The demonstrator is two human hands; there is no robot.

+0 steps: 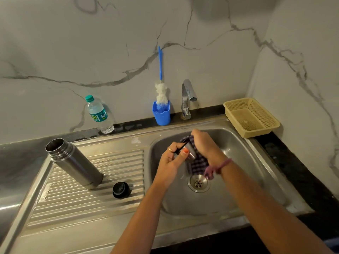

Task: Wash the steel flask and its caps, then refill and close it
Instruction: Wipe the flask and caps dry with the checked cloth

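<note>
Over the sink [238,143], the left hand [169,162] pinches a steel cap [190,154] while the right hand [205,143] grips a checked cloth [198,164] around it.

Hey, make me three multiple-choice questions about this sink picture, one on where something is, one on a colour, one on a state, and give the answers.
1. Where is the black cap?
A. in the basket
B. on the draining board
C. in the basin

2. What colour is the brush holder?
A. blue
B. red
C. yellow

3. How is the steel flask?
A. capped
B. lying flat
C. standing open

Answers:
1 B, it sits on the ridges beside the flask.
2 A, the cup by the tap is blue.
3 C, its mouth is bare.
</note>
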